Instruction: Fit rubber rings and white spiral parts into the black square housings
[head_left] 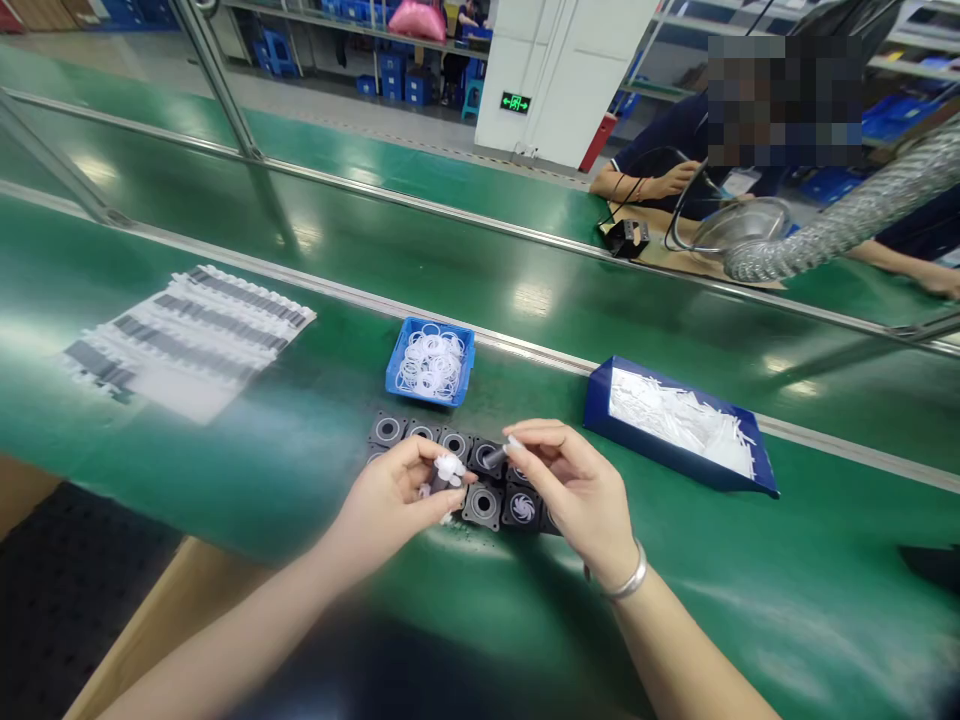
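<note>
We look down at a long green table (675,620). Our left hand (397,492) is curled & pinches some small white pcs (450,468) btwn thumb & fingers, w/ something dark under them that we can't make out. Our right hand (577,485) pinches a little dark rod (493,458) by its white end. The rod points down at the black squares (482,505); we can't tell if it touches. Those squares sit in rows right under both hands (one has a white swirl (523,508), like a pinwheel). A silver bangle (637,575) is on the right wrist. Just past the squares is a blue tray (420,398) of white rings (431,362). To the right we see a dark blue bin (667,453) w/ lots of thin white strips (675,415). Well off to the left is a white sheet (191,395) w/ dark rows (225,300). Past the metal rail (420,208), a co-worker's hand (679,180) is near a small black block (628,238).
</note>
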